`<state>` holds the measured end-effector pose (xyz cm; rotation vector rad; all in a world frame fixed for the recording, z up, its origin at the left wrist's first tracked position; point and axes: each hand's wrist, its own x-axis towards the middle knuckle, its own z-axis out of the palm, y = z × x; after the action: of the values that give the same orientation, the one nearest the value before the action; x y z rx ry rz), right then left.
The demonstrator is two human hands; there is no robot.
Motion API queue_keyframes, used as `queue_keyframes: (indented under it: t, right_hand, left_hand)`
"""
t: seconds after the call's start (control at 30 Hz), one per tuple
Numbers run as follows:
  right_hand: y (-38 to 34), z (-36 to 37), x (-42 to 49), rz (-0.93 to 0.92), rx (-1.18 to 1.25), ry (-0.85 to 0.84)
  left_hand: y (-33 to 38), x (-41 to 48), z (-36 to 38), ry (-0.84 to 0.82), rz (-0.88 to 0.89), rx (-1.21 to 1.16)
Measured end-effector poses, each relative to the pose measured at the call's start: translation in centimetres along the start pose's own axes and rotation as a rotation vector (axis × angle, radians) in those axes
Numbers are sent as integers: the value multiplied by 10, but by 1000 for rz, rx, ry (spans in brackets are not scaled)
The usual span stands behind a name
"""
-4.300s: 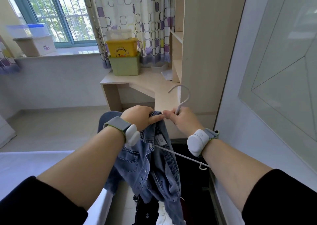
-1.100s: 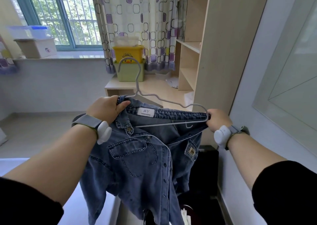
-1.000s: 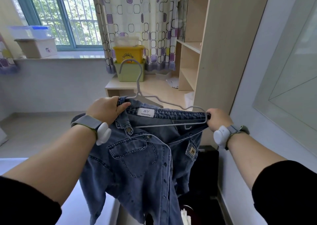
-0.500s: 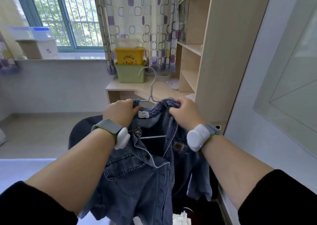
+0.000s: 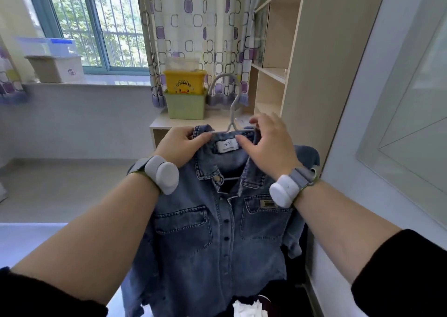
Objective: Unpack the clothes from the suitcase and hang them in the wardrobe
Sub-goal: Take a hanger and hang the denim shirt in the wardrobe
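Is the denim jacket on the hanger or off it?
On it: the hanger hook rises from the denim jacket collar; its bar shows inside the neck. Left hand and right hand hold the collar.

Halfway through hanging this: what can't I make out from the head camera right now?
Head view:
- Hanger arms: inside the jacket; only the hook and neck show.
- Suitcase contents: behind the jacket's hem, cut off by the bottom edge.
- Wardrobe rail: out of frame.
- Label: the small print is too small to read.
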<state>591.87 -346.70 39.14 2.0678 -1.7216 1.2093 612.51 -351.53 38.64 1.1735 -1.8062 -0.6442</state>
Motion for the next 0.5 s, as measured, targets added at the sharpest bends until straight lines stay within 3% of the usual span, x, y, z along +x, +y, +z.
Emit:
queue_keyframes:
  t: [0.13,0.3,0.37,0.43,0.5]
  right_hand:
    - [-8,-12,13,-98,51,-283]
    - [0,-24,14,-103,76,-407]
    - [7,-28,8,-75,115,-419]
    - [13,-31,1,-50,137,-441]
    - [16,-34,-5,-33,150,-450]
  left_hand:
    - [10,-9,3,-37,-20,-91]
    - [17,-28,-1,20,-235,-490]
    - [22,-35,0,60,-315,-543]
    - [30,-39,1,79,-420,-451]
    - [36,-43,1,19,-479,-114]
